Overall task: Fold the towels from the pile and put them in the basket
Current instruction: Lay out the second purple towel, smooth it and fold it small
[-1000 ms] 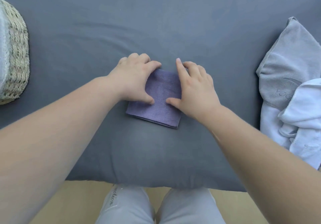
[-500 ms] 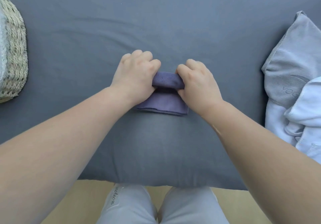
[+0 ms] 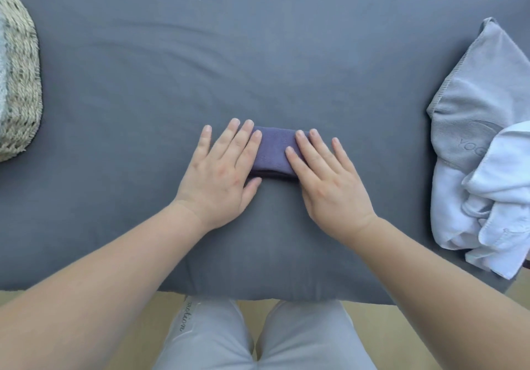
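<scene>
- Grey sheet (image 3: 258, 54) spread over a padded surface, faintly creased, filling most of the view; pale floor (image 3: 395, 329) and grey-trousered knees (image 3: 218, 338) below its near edge.
- Pile (image 3: 481, 168) of unfolded towels heaped at the far right edge, a grey one under white ones, well apart from the hands.
- Woven basket (image 3: 20, 82) at the far left edge, partly cut off by the frame, something pale inside; also well apart from the work.
- Left hand (image 3: 220, 180) and right hand (image 3: 327, 186) laid flat side by side at centre, fingers straight and spread, pressing down and gripping nothing.
- Towel (image 3: 274, 151), purple, folded into a short thick strip at mid-sheet, pinned under both sets of fingertips, only its middle showing between them; long axis left to right, across the body.
- Likely stage: last crease being flattened, lifting and carrying not yet begun.
- Key to the coming move: basket off to the left, along the strip's own long axis, so left hand nearer to it; right hand nearer the pile.
- Risk, by judgement: thick soft bundle apt to spring open if lifted by one end rather than pinched across all layers.
</scene>
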